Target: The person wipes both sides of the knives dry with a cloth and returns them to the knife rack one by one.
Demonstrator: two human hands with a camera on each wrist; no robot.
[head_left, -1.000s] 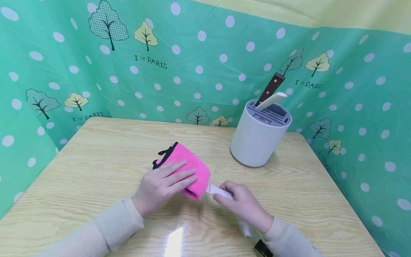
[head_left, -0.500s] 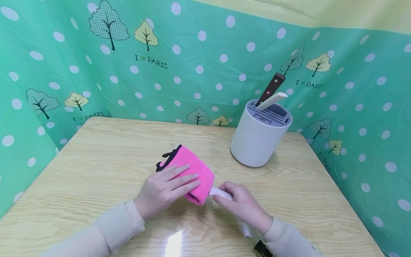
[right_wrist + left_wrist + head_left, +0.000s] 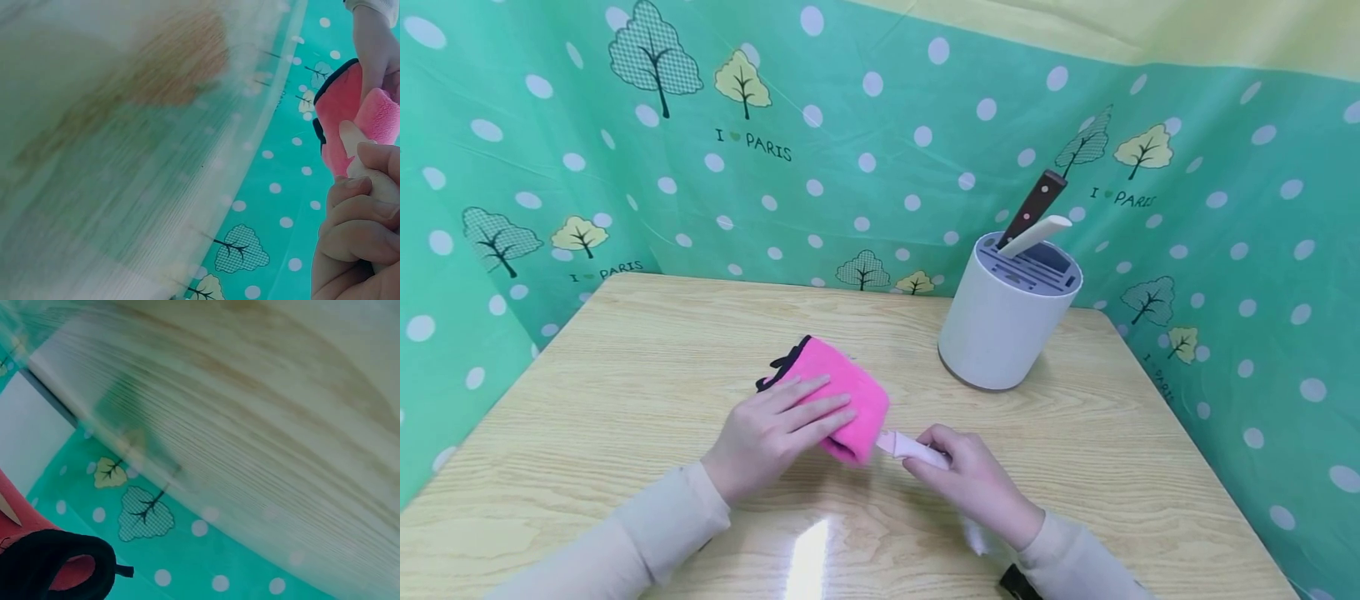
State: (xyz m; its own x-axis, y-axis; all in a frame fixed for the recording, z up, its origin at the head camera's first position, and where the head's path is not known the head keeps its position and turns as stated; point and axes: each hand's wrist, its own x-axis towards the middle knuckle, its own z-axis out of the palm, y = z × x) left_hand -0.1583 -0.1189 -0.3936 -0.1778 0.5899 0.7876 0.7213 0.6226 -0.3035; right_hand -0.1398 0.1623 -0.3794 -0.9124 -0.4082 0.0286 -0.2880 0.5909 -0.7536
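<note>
My left hand (image 3: 778, 433) holds a folded pink cloth (image 3: 857, 400) with dark edging, its fingers spread over the top. Out of the cloth's lower right side comes the white handle of a knife (image 3: 917, 450). My right hand (image 3: 973, 483) grips that handle, fingers curled round it in the right wrist view. The cloth covers most of the knife, so the blade's shape is hidden; a short pale part (image 3: 353, 137) shows between cloth and grip. In the left wrist view only the dark-edged end of the cloth (image 3: 69, 562) appears, at the lower left corner.
A white round knife block (image 3: 1003, 333) stands at the back right of the wooden table (image 3: 662, 367). Two handles, one dark brown (image 3: 1033, 204) and one white (image 3: 1036, 236), stick up from its slots. A green dotted curtain (image 3: 865, 192) hangs behind the table and along its sides.
Left hand and cloth slid along the knife toward the right hand, then back to the upper left. More of the white handle shows than half a second ago. The right hand barely moved.
</note>
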